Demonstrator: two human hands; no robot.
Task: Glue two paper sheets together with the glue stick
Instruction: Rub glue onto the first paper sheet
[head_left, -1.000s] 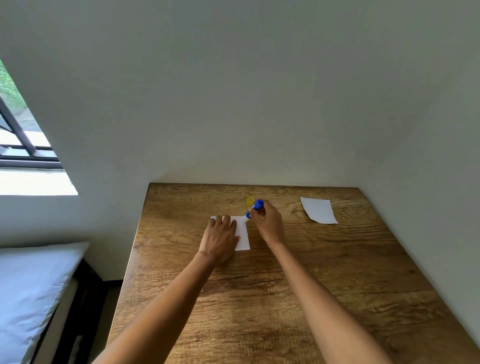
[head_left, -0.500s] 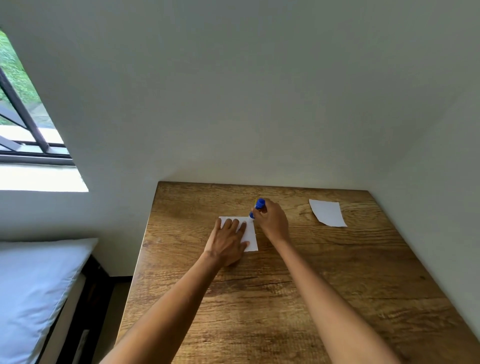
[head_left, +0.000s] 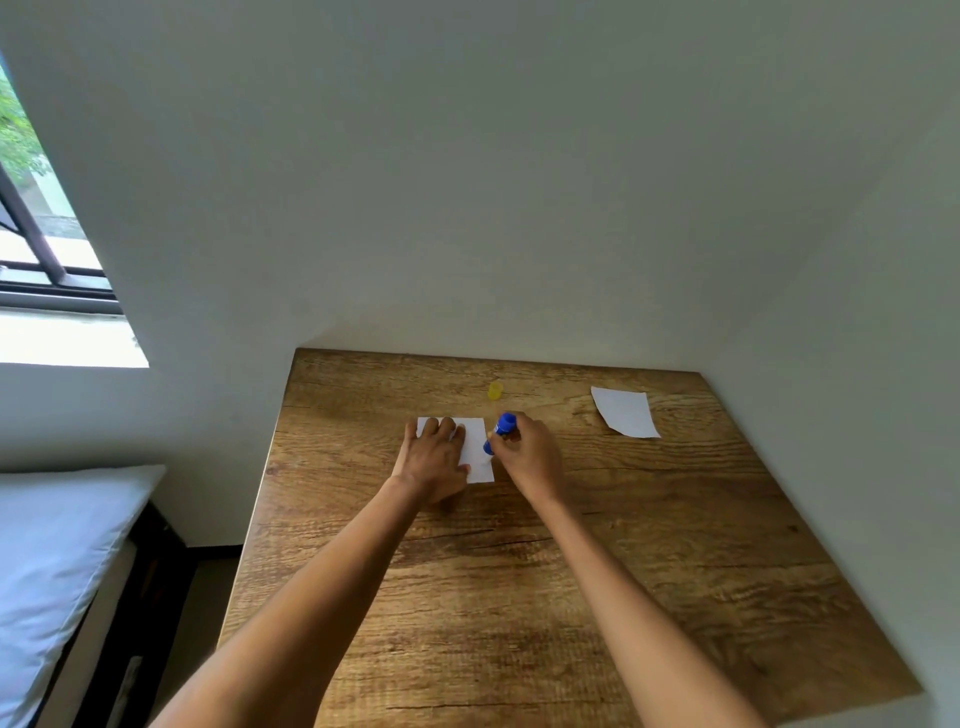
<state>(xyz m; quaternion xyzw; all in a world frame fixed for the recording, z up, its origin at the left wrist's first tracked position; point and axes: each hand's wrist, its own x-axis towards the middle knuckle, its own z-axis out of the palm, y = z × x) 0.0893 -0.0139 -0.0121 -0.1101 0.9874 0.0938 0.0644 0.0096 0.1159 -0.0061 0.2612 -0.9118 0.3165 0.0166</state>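
Gripping glue stick (head_left: 500, 432), right hand (head_left: 530, 457); left hand (head_left: 435, 457) flat on sheet (head_left: 479, 452); yellow cap (head_left: 495, 390) beyond.

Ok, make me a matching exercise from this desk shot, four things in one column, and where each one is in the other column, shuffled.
Things:
1. glue stick
2. yellow cap
3. near paper sheet
4. far paper sheet

Places:
A. lying alone near the table's far right corner
B. pressed flat under the left hand
C. gripped in the right hand
D. standing alone by the table's far edge

Pairs: 1-C, 2-D, 3-B, 4-A
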